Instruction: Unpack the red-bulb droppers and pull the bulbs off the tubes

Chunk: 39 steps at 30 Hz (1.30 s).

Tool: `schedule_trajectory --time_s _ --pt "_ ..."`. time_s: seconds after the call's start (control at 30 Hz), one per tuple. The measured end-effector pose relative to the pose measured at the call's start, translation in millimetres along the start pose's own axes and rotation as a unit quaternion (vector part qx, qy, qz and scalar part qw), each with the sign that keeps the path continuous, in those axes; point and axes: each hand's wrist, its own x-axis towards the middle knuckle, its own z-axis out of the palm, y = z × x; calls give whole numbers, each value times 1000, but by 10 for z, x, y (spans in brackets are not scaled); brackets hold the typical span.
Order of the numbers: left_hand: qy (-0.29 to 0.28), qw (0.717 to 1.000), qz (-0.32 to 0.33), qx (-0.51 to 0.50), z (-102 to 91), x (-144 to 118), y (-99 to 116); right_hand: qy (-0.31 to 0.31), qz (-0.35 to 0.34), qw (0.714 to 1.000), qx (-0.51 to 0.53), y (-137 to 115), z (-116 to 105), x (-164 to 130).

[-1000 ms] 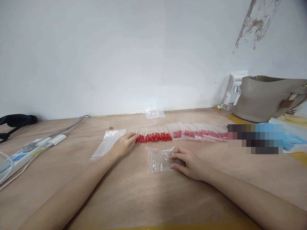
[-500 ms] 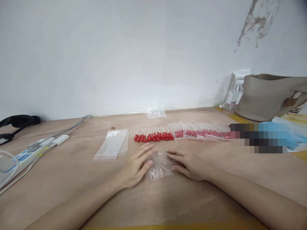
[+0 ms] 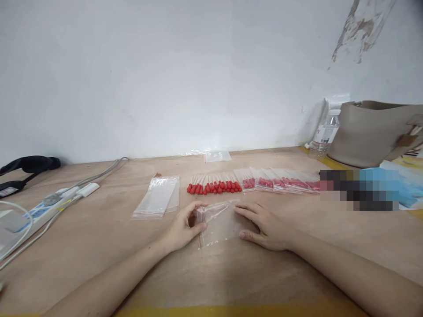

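Clear zip bag [image 3: 220, 226] on the brown tabletop [image 3: 82, 240], between the hands: thin, glossy, creased film, red line at its 9 o'clock edge. Left hand [image 3: 183, 226], thumb and fingers wide, touches that edge; right hand [image 3: 266, 226], also wide, at 3 o'clock. Noon: red-tipped sticks [image 3: 214, 187]. 1–2 o'clock: filled bags [image 3: 265, 181], red tips inside.
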Motion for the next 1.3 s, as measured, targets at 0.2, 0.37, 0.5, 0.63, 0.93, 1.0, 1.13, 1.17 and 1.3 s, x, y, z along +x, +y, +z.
schedule_trajectory --time_s 0.2,0.37,0.5,0.63,0.93,1.0,1.13,1.17,1.3 --pt "245 968 -12 -51 -593 188 -93 126 15 992 -23 101 39 4" --pt "433 889 -150 14 -1321 168 -463 176 40 982 -51 189 43 22" --pt "217 915 -286 185 -1449 66 -671 202 78 971 -98 234 33 22" --pt "172 824 -312 441 -1326 65 -622 221 133 946 -199 330 -26 36" --pt "58 836 -174 517 -934 93 -593 149 163 888 -403 643 -169 103" --pt "82 835 -163 519 -882 89 -631 134 149 885 -421 672 -168 108" --pt "203 815 -58 539 -818 113 -621 193 169 890 -378 716 -220 142" --pt "232 808 -26 541 -805 120 -603 227 195 891 -342 728 -255 161" --pt "303 791 84 525 -751 130 -523 390 292 869 -84 736 -456 276"
